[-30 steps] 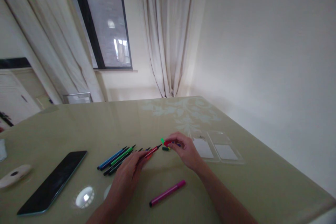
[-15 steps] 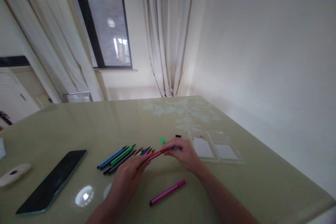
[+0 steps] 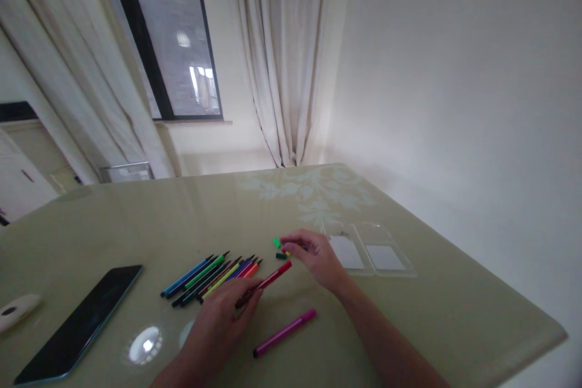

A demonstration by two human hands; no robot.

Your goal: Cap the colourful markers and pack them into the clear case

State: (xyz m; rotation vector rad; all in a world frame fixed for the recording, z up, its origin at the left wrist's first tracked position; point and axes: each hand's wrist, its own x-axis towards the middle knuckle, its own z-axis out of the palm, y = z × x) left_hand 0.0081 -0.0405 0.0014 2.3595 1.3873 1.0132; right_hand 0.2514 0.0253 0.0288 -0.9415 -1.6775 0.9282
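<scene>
My left hand (image 3: 225, 315) is closed around a red felt-tip pen (image 3: 276, 274), whose capped end points up and to the right. My right hand (image 3: 313, 254) has its thumb and forefinger drawn together just beyond the pen's tip, apart from it, over several small pen caps. Among those caps I see a green cap (image 3: 276, 243) and a dark cap (image 3: 280, 256). Whatever lies between the right fingertips is too small to make out. Uncapped felt-tip pens (image 3: 207, 279) of many colours lie in a row left of my hands. A capped magenta pen (image 3: 285, 333) lies in front.
An open clear plastic case (image 3: 370, 254) with white inserts lies on the right of the glossy table (image 3: 354, 339). On the left are a dark phone-like slab (image 3: 82, 321) and a white oval object (image 3: 18, 312). A wall (image 3: 454, 103) runs along the right side.
My right hand has let go of the red pen and moved off its end to the caps. The left hand still holds the pen. The view has shifted slightly.
</scene>
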